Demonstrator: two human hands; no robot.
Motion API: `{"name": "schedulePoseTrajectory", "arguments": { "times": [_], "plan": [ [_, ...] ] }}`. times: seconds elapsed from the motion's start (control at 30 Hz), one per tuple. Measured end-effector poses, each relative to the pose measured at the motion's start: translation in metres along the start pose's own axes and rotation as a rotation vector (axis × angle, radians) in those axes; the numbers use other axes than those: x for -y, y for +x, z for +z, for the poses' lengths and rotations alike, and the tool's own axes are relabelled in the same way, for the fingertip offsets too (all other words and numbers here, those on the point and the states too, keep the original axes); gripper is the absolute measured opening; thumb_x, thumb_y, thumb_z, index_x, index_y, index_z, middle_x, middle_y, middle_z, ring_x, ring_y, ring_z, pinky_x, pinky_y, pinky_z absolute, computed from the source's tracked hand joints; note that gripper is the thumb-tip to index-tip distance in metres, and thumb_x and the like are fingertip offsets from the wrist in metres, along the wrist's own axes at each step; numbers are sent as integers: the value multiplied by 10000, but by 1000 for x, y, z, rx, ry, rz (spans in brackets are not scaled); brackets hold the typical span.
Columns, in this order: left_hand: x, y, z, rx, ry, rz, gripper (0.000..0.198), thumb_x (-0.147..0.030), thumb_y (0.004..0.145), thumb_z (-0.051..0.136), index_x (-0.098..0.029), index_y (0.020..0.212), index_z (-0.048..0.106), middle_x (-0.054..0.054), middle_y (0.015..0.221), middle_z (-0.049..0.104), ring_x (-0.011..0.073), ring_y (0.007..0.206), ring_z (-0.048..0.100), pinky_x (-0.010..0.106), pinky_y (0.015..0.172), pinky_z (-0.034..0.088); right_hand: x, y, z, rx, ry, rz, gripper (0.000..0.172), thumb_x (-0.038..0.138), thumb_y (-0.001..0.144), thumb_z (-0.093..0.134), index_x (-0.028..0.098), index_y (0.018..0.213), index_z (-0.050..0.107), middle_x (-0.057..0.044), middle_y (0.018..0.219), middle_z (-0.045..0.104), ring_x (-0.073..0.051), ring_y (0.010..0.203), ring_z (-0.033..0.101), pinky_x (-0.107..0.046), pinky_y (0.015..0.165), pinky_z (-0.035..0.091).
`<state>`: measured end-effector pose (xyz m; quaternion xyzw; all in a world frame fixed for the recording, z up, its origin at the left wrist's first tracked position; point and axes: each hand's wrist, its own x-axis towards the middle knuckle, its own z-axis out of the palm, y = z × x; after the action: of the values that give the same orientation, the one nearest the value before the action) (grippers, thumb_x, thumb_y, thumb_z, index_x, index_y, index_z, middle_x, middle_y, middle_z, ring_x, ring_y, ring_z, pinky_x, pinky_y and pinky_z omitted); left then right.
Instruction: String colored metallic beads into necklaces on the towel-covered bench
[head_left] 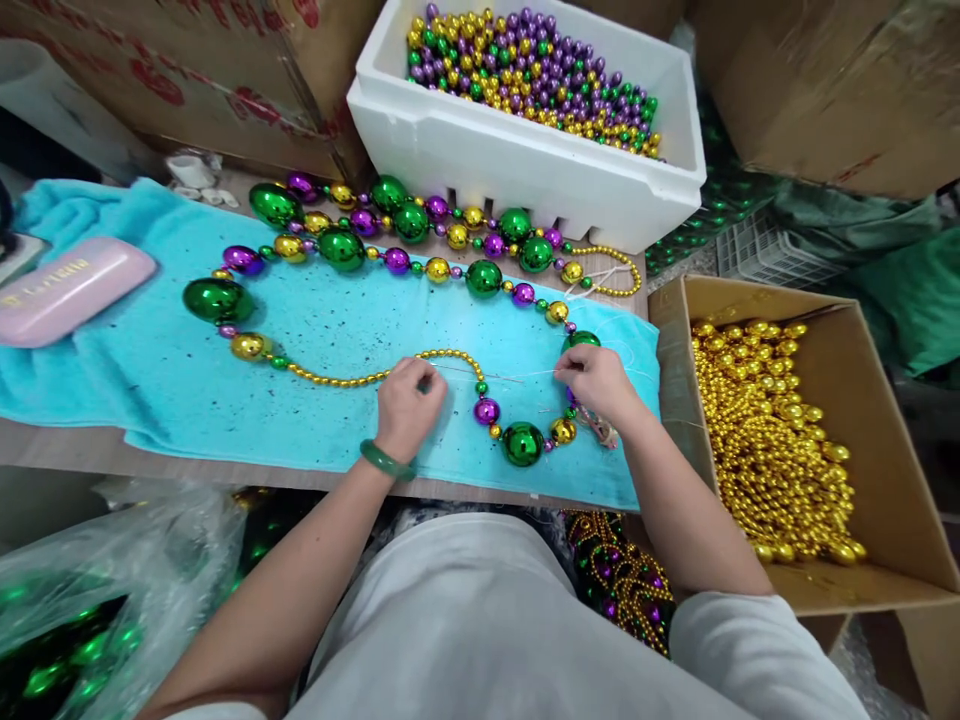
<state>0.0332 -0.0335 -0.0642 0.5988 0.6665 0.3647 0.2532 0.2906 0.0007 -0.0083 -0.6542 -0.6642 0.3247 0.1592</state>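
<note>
A long string of shiny green, purple and gold beads point(341, 250) lies in a loop on a turquoise towel point(330, 315). Over its plain gold section of small beads point(330, 380) is my left hand point(409, 400), fingers pinched closed, a green bangle point(387, 461) at the wrist. Fine thread point(536, 375) stretches from there toward my right hand point(598, 383), which pinches its other end beside a large green bead point(580, 341). A thin dark needle-like line point(502, 378) lies along the thread. The fingertips of both hands are partly hidden.
A white foam box point(525, 155) of small beads stands behind the towel. At right, a cardboard box point(787, 290) holds gold beads. Another bead string point(410, 222) lies along the back, and a pink case point(79, 290) sits at left. Dark specks dot the towel.
</note>
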Motion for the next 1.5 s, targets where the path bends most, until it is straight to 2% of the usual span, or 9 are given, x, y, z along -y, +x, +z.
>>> {"name": "schedulePoseTrajectory", "arguments": {
  "times": [0.2, 0.3, 0.4, 0.53, 0.73, 0.83, 0.97, 1.2, 1.5],
  "plan": [
    [-27, 8, 4, 246, -983, -593, 227, -342, 704, 650, -191, 806, 516, 26, 864, 669, 73, 528, 499, 195, 439, 312, 12, 2, 18, 286, 966, 51, 238, 339, 690, 650, 193, 738, 469, -84, 1069, 655, -127, 663, 595, -201, 417, 311],
    [-31, 12, 10, 322, -1181, -679, 266, -307, 674, 689, -195, 822, 498, -3, 729, 629, 75, 553, 529, 164, 437, 326, 20, 9, 33, 354, 1172, 126, 308, 391, 683, 661, 221, 794, 429, -19, 752, 644, -131, 571, 572, -195, 396, 306],
    [-29, 14, 14, 344, -1170, -664, 263, -315, 665, 696, -197, 798, 502, -41, 601, 538, 70, 497, 478, 163, 408, 307, 22, 16, 45, 325, 1216, 181, 319, 377, 650, 679, 226, 773, 426, 94, 459, 397, -90, 398, 404, -186, 366, 230],
    [-27, 12, 16, 353, -943, -535, 236, -343, 667, 679, -192, 717, 504, -61, 498, 462, 61, 417, 381, 179, 395, 299, 17, 23, 54, 257, 1069, 245, 258, 292, 601, 669, 206, 686, 442, 119, 408, 304, -44, 338, 238, -186, 360, 130],
    [-30, 11, 18, 347, -726, -447, 187, -329, 673, 627, -188, 649, 506, -55, 470, 469, 65, 388, 364, 189, 382, 262, 11, 27, 59, 122, 924, 287, 155, 237, 570, 607, 192, 631, 472, 102, 389, 355, -46, 333, 261, -197, 360, 152],
    [-31, 14, 15, 382, -645, -444, 178, -340, 664, 641, -177, 654, 569, -34, 480, 517, 78, 417, 405, 200, 404, 280, 13, 26, 52, 142, 833, 252, 137, 253, 589, 605, 186, 631, 494, 85, 392, 398, -58, 345, 304, -202, 374, 192],
    [-34, 19, 10, 392, -553, -377, 239, -388, 649, 691, -157, 711, 698, 25, 613, 648, 104, 525, 489, 216, 468, 343, 23, 23, 39, 180, 613, 109, 106, 268, 653, 600, 172, 657, 555, 20, 529, 560, -94, 460, 439, -225, 469, 337],
    [-51, 24, 18, 396, -682, -395, 251, -330, 599, 696, -146, 771, 709, 43, 696, 673, 151, 631, 579, 236, 494, 431, 48, 20, 18, -49, 158, -399, 74, 154, 747, 572, 174, 696, 621, -61, 970, 613, -167, 847, 563, -314, 777, 449],
    [-54, 31, 22, 415, -426, -292, 210, -233, 620, 584, -159, 761, 720, 1, 561, 599, 122, 506, 505, 232, 468, 381, 74, 32, 3, 53, -264, -534, 137, 112, 802, 548, 165, 798, 674, -94, 1130, 558, -237, 1035, 532, -354, 825, 430]
  ]
}}
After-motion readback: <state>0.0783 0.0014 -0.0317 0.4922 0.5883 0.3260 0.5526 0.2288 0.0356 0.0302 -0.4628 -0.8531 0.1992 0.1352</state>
